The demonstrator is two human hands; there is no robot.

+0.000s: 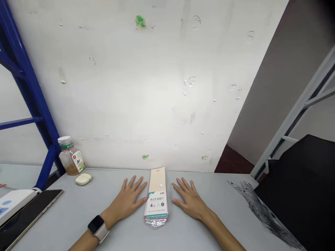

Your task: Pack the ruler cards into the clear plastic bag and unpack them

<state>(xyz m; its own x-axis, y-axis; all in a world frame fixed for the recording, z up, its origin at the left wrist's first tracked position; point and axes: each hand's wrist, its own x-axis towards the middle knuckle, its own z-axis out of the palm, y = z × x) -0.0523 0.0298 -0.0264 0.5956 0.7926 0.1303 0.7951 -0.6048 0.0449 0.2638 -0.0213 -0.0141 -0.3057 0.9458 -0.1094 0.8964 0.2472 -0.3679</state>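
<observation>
A ruler set packet (pixel 156 198) in clear plastic lies flat on the grey table, its long side running away from me. Its upper part is cream, and below is a white label with printed characters and a teal strip. To its left, my left hand (pixel 128 199) rests palm down with fingers spread, the thumb tip at or very near the packet's edge. My right hand (pixel 190 201) lies flat on the other side, fingers apart, with a small gap to the packet. Neither hand holds anything. A smartwatch (pixel 98 227) is on the left wrist.
A jar with a white lid (pixel 71 157) and a cream earbud case (pixel 83 179) stand at the back left. Nearer is a dark tablet-like device (pixel 28 218). A black object (pixel 300 188) covers the right side. A white wall (pixel 157 87) rises behind the table.
</observation>
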